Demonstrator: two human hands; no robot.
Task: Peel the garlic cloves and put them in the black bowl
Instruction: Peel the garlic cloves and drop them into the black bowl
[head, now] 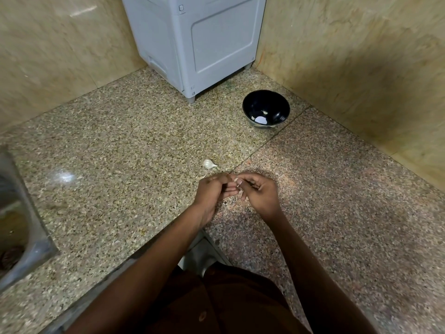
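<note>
1. We're over the granite desk (pixel 120 141), and both hands meet near the middle, just this side of the seam between the two slabs.
2. The left hand (pixel 213 192) has its fingers curled in, and the right hand (pixel 258 192) curls in to meet it; between the fingertips we catch a small pale sliver, the garlic clove in hand (pixel 237 183), pinched from both sides.
3. We read this as the peeling step: the right thumb and forefinger look set at the skin, though how much skin is off we cannot tell, the clove being mostly hidden.
4. Just beyond the hands, a second clove (pixel 209 163) lies on the desk, skin on by the look of it, and a pale scrap (pixel 202 177) sits touching the left knuckles.
5. The black bowl (pixel 266 109) stands well apart, far and right, near the grey appliance (pixel 192 39); a pale bit shows inside, perhaps a peeled clove, beside a bright glare.
6. A steel sink (pixel 21 213) edges in at far left.
7. Next, we judge, the skin must come free, then one hand needs a long reach forward and right to drop the clove in the bowl.
</note>
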